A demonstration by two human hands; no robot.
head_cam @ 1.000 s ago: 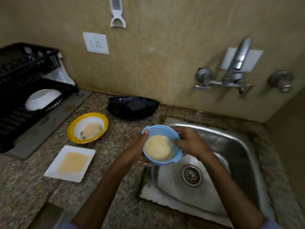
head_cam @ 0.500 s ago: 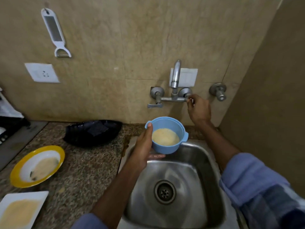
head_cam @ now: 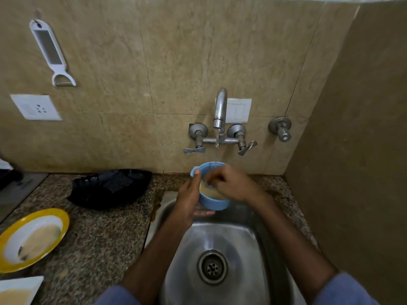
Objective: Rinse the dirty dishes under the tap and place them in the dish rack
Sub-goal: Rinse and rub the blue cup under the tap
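A small blue bowl (head_cam: 213, 203) with yellowish residue inside is held over the steel sink (head_cam: 246, 243), right under the wall tap (head_cam: 220, 111). A thin stream of water runs from the spout into the bowl. My left hand (head_cam: 191, 199) grips the bowl's left side, thumb on its rim. My right hand (head_cam: 231, 183) reaches into the bowl from the right, fingers bent against the inside. A yellow-rimmed plate (head_cam: 33, 238) and a white square plate (head_cam: 17, 290), both smeared with residue, lie on the counter at the left. The dish rack shows only as a dark corner (head_cam: 8, 175) at the far left.
A black dish (head_cam: 110, 188) holding a dark sponge sits on the granite counter by the wall. A white peeler (head_cam: 51, 51) hangs above a wall socket (head_cam: 35, 106). A second valve (head_cam: 280, 128) sticks out right of the tap. A side wall closes in the sink's right.
My right hand left the tap's right handle and came down into the bowl. Water now runs from the spout. The bowl stays under the tap in my left hand.
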